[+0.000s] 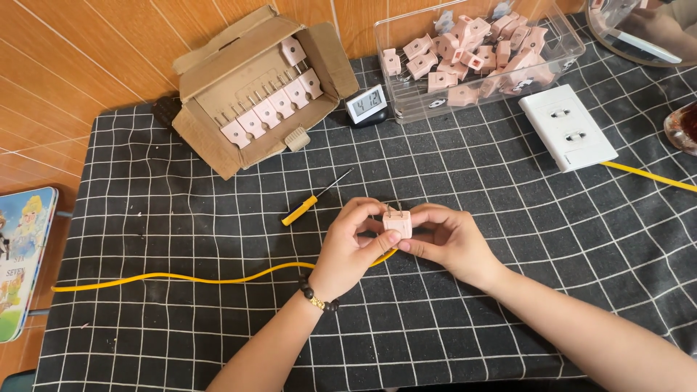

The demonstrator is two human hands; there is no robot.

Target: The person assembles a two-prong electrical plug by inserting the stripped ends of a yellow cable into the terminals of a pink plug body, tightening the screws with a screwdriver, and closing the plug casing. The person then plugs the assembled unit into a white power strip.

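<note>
Both my hands hold a small pink plug with two metal prongs pointing up, above the middle of the black checked cloth. My left hand grips it from the left, and a dark bead bracelet is on that wrist. My right hand pinches it from the right. A yellow cable runs from under my hands leftward across the cloth. A yellow-handled screwdriver lies just beyond my left hand.
An open cardboard box holds a row of pink plugs at the back left. A clear plastic bin holds several more. A small digital clock, a white socket block with a yellow cable, and a book at left.
</note>
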